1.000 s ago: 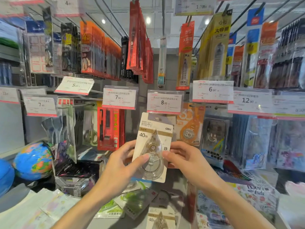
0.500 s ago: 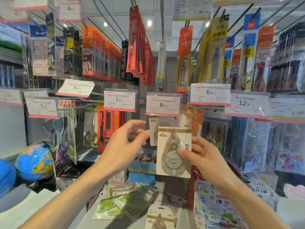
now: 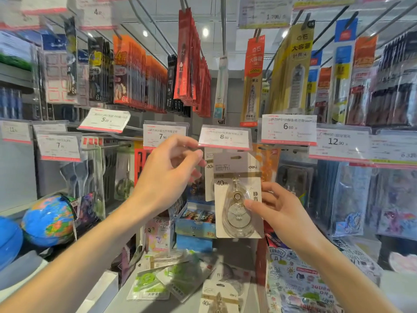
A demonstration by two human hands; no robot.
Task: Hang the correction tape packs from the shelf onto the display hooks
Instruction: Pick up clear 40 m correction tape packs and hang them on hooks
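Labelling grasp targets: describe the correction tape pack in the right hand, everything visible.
The correction tape pack is a white card with a gold band, printed "40m" and "deli", and a clear plastic blister over a teardrop-shaped dispenser. A slot-shaped hang hole sits near its top. It is upright, just below the 8.00 price tag, in front of a similar pack. The right hand pinches its right edge; the left hand is apart from it.

My left hand (image 3: 165, 177) let go of the pack (image 3: 238, 195) and rose toward the 8.00 tag (image 3: 224, 137); my right hand (image 3: 277, 211) alone lifted the pack up under that tag.
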